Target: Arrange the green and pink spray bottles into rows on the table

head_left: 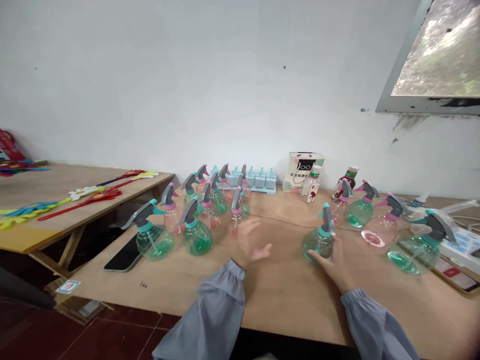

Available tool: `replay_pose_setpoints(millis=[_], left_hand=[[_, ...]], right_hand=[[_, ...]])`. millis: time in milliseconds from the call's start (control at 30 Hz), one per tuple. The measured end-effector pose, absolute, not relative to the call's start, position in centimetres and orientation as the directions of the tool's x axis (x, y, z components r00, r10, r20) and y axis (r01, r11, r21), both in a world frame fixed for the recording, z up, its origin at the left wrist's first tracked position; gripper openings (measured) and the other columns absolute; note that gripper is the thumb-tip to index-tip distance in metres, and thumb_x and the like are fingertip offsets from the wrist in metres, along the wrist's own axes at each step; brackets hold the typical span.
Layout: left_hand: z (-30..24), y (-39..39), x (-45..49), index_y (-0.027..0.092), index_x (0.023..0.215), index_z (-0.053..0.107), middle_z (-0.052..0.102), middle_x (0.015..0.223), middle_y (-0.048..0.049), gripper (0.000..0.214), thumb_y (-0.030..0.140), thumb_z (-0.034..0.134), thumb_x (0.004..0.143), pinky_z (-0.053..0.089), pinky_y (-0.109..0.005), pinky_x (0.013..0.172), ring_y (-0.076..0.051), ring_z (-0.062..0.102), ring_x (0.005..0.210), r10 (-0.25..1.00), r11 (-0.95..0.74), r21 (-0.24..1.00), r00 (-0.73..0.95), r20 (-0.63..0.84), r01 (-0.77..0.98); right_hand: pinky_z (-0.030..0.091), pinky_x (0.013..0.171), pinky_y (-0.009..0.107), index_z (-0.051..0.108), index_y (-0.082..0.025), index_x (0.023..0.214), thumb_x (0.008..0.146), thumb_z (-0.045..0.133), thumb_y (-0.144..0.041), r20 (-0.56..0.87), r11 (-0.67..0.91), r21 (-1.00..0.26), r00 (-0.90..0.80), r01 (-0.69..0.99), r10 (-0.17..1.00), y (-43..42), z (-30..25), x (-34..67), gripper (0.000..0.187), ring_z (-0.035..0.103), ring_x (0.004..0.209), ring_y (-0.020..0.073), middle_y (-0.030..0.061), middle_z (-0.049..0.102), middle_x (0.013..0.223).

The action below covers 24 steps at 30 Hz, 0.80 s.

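Note:
My right hand (pixel 335 262) grips a green spray bottle (pixel 314 242) low on its body, the thumb in front and the fingers along its right side. That bottle stands upright, its grey trigger head trimmed in turquoise. My left hand (pixel 250 242) is held over the table, slightly blurred, with thumb and fingers apart and nothing in them. Just beyond it is a pink spray bottle (pixel 235 221), partly hidden by the hand. Several more green and pink bottles cluster to the left, among them a green spray bottle (pixel 197 240) at the front.
On the right stand several other spray bottles, including a green one (pixel 414 256), near a phone (pixel 455 272). A black-screened phone (pixel 122 256) lies at left. Along the wall are a pale blue tray (pixel 265 184), a paper box (pixel 294 175) and a small bottle (pixel 313 187).

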<state>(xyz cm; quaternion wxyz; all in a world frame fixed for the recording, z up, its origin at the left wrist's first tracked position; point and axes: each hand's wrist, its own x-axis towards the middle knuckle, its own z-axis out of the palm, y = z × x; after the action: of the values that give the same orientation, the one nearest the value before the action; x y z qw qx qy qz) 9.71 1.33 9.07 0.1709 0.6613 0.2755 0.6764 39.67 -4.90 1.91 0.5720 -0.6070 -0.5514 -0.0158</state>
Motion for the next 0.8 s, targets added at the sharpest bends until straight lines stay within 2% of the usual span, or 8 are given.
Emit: replay_pose_setpoints(millis=[67, 167, 233, 333, 433, 500, 600, 800], left_hand=[[9.8, -0.7, 12.3, 0.023, 0.122, 0.057, 0.06, 0.128, -0.0146, 0.066, 0.045, 0.083, 0.065, 0.037, -0.051, 0.115, -0.034, 0.054, 0.128, 0.668, -0.743, 0.668, 0.096, 0.738, 0.036], [11.0, -2.5, 15.1, 0.021, 0.134, 0.053, 0.052, 0.145, -0.0169, 0.084, 0.039, 0.089, 0.06, 0.03, -0.053, 0.12, -0.036, 0.044, 0.14, 0.778, -0.609, 0.791, 0.143, 0.611, -0.064], [11.5, -2.9, 15.7, 0.023, 0.131, 0.057, 0.057, 0.141, -0.0155, 0.082, 0.036, 0.091, 0.057, 0.031, -0.052, 0.118, -0.037, 0.048, 0.137, 0.827, -0.533, 0.841, 0.151, 0.541, -0.093], [11.9, -2.8, 15.0, 0.025, 0.112, 0.069, 0.071, 0.113, -0.0094, 0.051, 0.028, 0.084, 0.064, 0.042, -0.045, 0.107, -0.031, 0.062, 0.114, 0.849, -0.499, 0.863, 0.156, 0.506, -0.081], [11.9, -2.6, 13.2, 0.024, 0.095, 0.073, 0.066, 0.076, -0.0007, 0.028, 0.018, 0.072, 0.068, 0.05, -0.033, 0.08, -0.018, 0.059, 0.071, 0.868, -0.442, 0.894, 0.218, 0.446, -0.072], [12.1, -2.6, 11.9, 0.023, 0.095, 0.074, 0.062, 0.07, 0.0014, 0.03, 0.014, 0.066, 0.067, 0.047, -0.028, 0.068, -0.013, 0.05, 0.06, 0.876, -0.402, 0.911, 0.25, 0.413, -0.095], [12.7, -2.5, 10.4, 0.024, 0.098, 0.075, 0.065, 0.078, -0.0016, 0.036, 0.013, 0.066, 0.066, 0.048, -0.029, 0.071, -0.016, 0.056, 0.067, 0.865, -0.396, 0.902, 0.261, 0.429, -0.169], [14.1, -2.9, 9.0, 0.025, 0.096, 0.074, 0.071, 0.107, -0.0079, 0.024, 0.027, 0.076, 0.073, 0.051, -0.035, 0.094, -0.024, 0.066, 0.102, 0.866, -0.3, 0.903, 0.31, 0.393, -0.308]], right_hand=[[0.05, 0.098, 0.055, 0.053, -0.02, 0.126, 0.065, 0.077, -0.072, 0.632, 0.261, -0.641, 0.304, 0.722, 0.713, -5.0, 1.9, 37.1, 0.084, 0.059, 0.108, 0.0325, 0.0101, 0.058, 0.112], [0.051, 0.096, 0.057, 0.052, -0.021, 0.131, 0.068, 0.077, -0.071, 0.642, 0.341, -0.573, 0.15, 0.745, 0.752, -5.4, 1.2, 33.1, 0.084, 0.06, 0.109, 0.0346, 0.0116, 0.059, 0.114], [0.05, 0.096, 0.06, 0.05, -0.021, 0.135, 0.063, 0.079, -0.073, 0.664, 0.404, -0.525, 0.064, 0.749, 0.745, -5.7, 0.6, 31.3, 0.093, 0.059, 0.112, 0.0384, 0.0147, 0.059, 0.119], [0.048, 0.099, 0.061, 0.048, -0.022, 0.138, 0.065, 0.076, -0.075, 0.664, 0.466, -0.503, -0.019, 0.728, 0.748, -5.9, 0.8, 31.5, 0.094, 0.058, 0.116, 0.0397, 0.0166, 0.06, 0.126], [0.044, 0.105, 0.057, 0.045, -0.025, 0.14, 0.089, 0.055, -0.066, 0.683, 0.366, -0.612, 0.235, 0.702, 0.691, -4.7, 3.0, 35.6, 0.066, 0.056, 0.12, 0.033, 0.0132, 0.058, 0.131], [0.038, 0.111, 0.055, 0.043, -0.02, 0.139, 0.09, 0.052, -0.066, 0.684, 0.247, -0.688, 0.496, 0.682, 0.535, -2.7, 5.2, 39.5, 0.068, 0.049, 0.128, 0.0328, 0.0165, 0.052, 0.137], [0.027, 0.116, 0.056, 0.04, -0.01, 0.139, 0.077, 0.059, -0.077, 0.636, 0.11, -0.749, 0.662, 0.654, 0.397, 1.3, 8.0, 45.1, 0.094, 0.039, 0.135, 0.0394, 0.0258, 0.045, 0.142], [0.027, 0.11, 0.06, 0.039, 0.001, 0.135, 0.066, 0.063, -0.083, 0.518, -0.009, -0.812, 0.729, 0.583, 0.448, 6.5, 9.1, 48.8, 0.112, 0.039, 0.13, 0.0471, 0.0389, 0.043, 0.137]])
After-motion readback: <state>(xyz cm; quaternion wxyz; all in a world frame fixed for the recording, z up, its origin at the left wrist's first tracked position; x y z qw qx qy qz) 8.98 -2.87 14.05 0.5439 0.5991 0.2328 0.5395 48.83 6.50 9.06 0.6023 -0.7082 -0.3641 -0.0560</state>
